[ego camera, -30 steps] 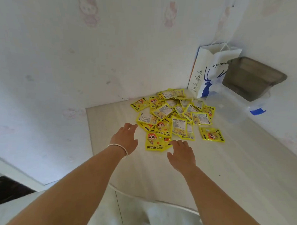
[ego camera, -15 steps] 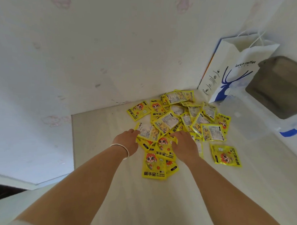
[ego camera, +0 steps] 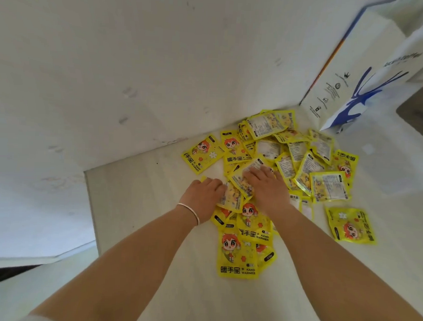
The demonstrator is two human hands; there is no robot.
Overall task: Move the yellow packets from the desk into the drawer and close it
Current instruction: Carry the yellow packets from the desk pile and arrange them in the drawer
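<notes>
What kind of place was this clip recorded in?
Probably a room at home, at a desk corner: a pale desk against white walls, a paper shopping bag standing in the corner, and hand-warmer packets heaped under both hands.

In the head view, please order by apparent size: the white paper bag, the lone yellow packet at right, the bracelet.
1. White paper bag, cut off by the frame edge.
2. Lone yellow packet.
3. Bracelet, a thin band on the left wrist.

Left hand [ego camera: 204, 196] and right hand [ego camera: 267, 187] rest on yellow packets [ego camera: 302, 159] (desk [ego camera: 143, 206]).
</notes>
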